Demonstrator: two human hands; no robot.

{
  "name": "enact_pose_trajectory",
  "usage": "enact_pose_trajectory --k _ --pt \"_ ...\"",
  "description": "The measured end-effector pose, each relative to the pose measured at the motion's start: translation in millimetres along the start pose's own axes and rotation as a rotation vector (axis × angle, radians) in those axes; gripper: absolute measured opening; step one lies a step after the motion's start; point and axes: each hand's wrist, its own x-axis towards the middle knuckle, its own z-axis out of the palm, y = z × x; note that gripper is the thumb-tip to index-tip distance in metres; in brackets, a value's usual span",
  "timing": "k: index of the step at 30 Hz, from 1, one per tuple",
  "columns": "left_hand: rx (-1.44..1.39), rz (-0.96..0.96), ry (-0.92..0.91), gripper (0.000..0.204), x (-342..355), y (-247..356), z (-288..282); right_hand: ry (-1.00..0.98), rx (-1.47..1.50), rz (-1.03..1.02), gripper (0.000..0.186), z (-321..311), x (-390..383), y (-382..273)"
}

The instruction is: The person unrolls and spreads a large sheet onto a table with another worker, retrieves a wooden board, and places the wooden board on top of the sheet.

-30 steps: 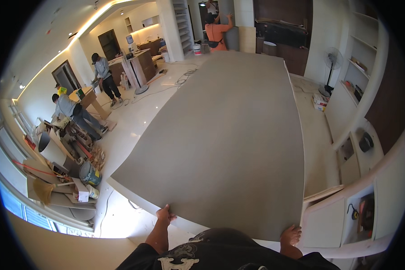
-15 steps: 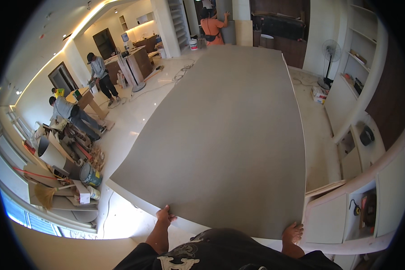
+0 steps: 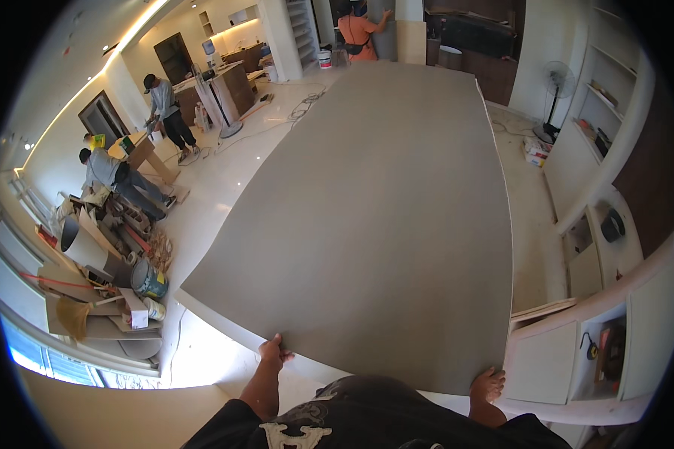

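One grey sheet (image 3: 367, 209) lies spread out from lower centre to upper centre of the frame. The left hand (image 3: 275, 349) grasps its near edge, fingers bent; the right hand (image 3: 488, 384) touches its lower-right corner, grip undeterminable. Spreading appears complete; left-hand release is not yet made.

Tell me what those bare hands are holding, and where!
A large, grey rectangular sheet: the left hand grips its near edge; the right hand lies on the near right corner, perhaps gripping too.
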Motion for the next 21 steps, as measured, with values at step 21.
enact_pose_trajectory --k 21 --pt "0.009 0.012 0.026 0.027 2 -3 -3 0.072 -0.015 0.013 0.049 17 3 0"
